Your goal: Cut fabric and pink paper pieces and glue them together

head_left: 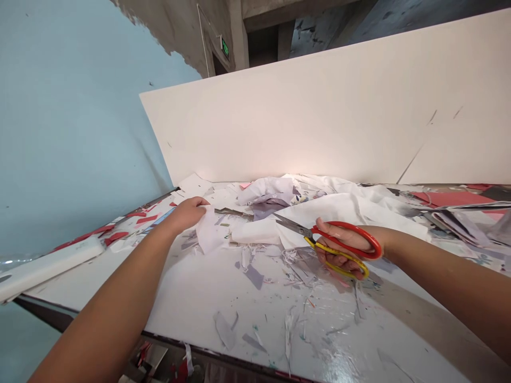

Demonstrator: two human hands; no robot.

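My right hand (341,250) is closed through the red and yellow handles of a pair of scissors (319,236), whose metal blades point left across a white sheet of paper (255,231). My left hand (189,211) reaches forward on the left and pinches the near edge of a white paper piece (209,234) lying on the white table (207,298). The blade tips end beside that paper, a short way right of my left hand.
A heap of crumpled white and grey paper (279,194) lies behind the scissors. Paper scraps (255,276) litter the tabletop. Red paper pieces (115,234) and a white roll (51,263) lie at the left edge. A tall white board (339,106) stands at the back. More red paper (451,198) lies at right.
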